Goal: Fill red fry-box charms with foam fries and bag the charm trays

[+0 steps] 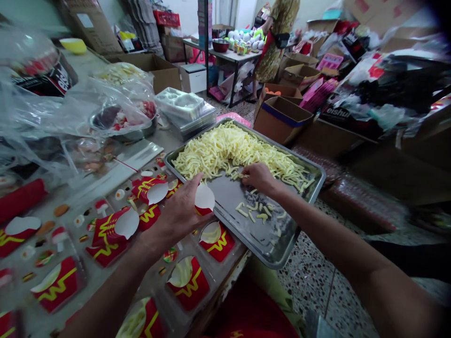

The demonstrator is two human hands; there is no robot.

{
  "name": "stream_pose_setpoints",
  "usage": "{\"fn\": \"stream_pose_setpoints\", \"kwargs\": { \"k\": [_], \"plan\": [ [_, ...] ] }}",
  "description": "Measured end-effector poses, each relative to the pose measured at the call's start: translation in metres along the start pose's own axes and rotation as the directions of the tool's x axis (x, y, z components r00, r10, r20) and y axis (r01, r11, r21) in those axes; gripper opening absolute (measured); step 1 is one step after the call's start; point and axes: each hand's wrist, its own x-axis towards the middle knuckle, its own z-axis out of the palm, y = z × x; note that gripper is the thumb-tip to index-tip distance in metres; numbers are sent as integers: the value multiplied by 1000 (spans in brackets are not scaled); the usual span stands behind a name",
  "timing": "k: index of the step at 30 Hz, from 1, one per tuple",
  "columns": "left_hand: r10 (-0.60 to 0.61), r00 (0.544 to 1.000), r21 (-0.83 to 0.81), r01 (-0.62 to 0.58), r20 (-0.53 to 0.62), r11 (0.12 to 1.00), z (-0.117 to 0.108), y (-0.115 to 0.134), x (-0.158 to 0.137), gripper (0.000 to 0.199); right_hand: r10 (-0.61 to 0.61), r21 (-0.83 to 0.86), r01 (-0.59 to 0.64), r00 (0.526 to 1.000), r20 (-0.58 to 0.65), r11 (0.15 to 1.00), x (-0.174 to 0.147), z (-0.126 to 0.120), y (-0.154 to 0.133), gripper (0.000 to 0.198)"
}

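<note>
My left hand (178, 206) is closed around a small red fry carton with a white inside (205, 198), held beside the near left rim of a metal tray (243, 234). A heap of pale yellow fry-shaped pieces (225, 145) covers the tray's far side, and a few loose ones lie on its bare floor. Over the tray, my right hand (259, 177) has its fingers pinched at the near edge of the heap, on some of these pieces; the fingertips are partly hidden. Beneath my left forearm are several red cartons with yellow zigzags, one filled (216, 239), another flat and unfilled (118, 230).
Clear molded packs with tiny food-shaped pieces spread over the table (169, 281). Plastic bags (105, 103), a metal bowl (141, 129) and stacked clear trays (185, 108) stand behind. Cardboard boxes (285, 117) crowd the floor at right. A person (275, 42) stands at a far table.
</note>
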Motion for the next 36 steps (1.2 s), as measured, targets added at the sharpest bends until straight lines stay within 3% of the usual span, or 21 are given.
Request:
{"fn": "stream_pose_setpoints", "kwargs": {
  "k": [3, 7, 9, 11, 13, 16, 20, 22, 25, 28, 33, 36],
  "plan": [
    [-14, 1000, 65, 13, 20, 998, 2, 17, 10, 96, 12, 3, -12, 998, -57, 1000, -12, -1, 0, 30],
    [-47, 997, 204, 35, 54, 978, 5, 39, 33, 91, 53, 250, -16, 989, -141, 968, -31, -21, 5, 28],
    [-38, 996, 243, 19, 77, 970, 12, 47, 49, 87, -4, 302, 48, 989, -145, 952, -40, -36, 0, 26],
    [-58, 992, 250, 29, 110, 968, 23, 53, 65, 86, -140, 196, 162, 983, -118, 967, -46, -50, -13, 24],
    [-85, 983, 188, 54, 163, 981, 38, 57, 78, 85, -288, 14, 288, 957, -27, 957, -50, -61, -29, 23],
    [-35, 986, -32, 41, 161, 999, 61, 57, 86, 73, -376, -123, 388, 920, 112, 913, -56, -66, -46, 23],
    [51, 995, -257, -28, 84, 966, 79, 46, 77, 68, -465, 153, 448, 879, 106, 881, -72, -53, -41, 34],
    [81, 995, -281, -60, 63, 958, 82, 39, 68, 67, -438, 282, 414, 899, 25, 865, -82, -40, -37, 34],
    [148, 988, -244, -136, 33, 960, 81, 31, 57, 66, -226, 367, 248, 969, -101, 896, -93, -22, -41, 23],
    [181, 983, -154, -182, -19, 971, 80, 29, 49, 63, -69, 381, 120, 987, -145, 917, -95, -16, -53, 15],
    [247, 962, -117, -260, -112, 959, 81, 28, 44, 61, -98, 325, 132, 988, -118, 937, -96, -18, -75, 19],
    [253, 961, -141, -266, -109, 953, 81, 27, 45, 62, -175, 421, 166, 984, -18, 892, -99, -21, -75, 21]
  ]
}}
